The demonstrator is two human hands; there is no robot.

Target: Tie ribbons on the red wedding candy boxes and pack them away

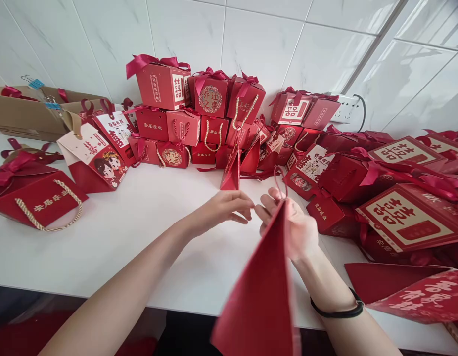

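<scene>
Close to the camera, a red gift box (262, 282) with a peaked top hangs from my right hand (303, 230). My right fingers are curled at its top edge, near a thin cord loop (280, 178), and the box hides part of the palm. My left hand (232, 205) hovers over the white table, its fingers loosely bent and thumb apart, with nothing seen in it. One left fingertip meets or nearly touches the right fingers. Just beyond my left hand stands another peaked red box (232, 170).
Stacked red boxes with ribbons (210, 99) line the tiled wall. More boxes (410, 212) crowd the right side of the white table (121, 252). A rope-handled box (47, 198) and a cardboard carton (24, 116) stand left. A power strip (343, 109) sits at the wall.
</scene>
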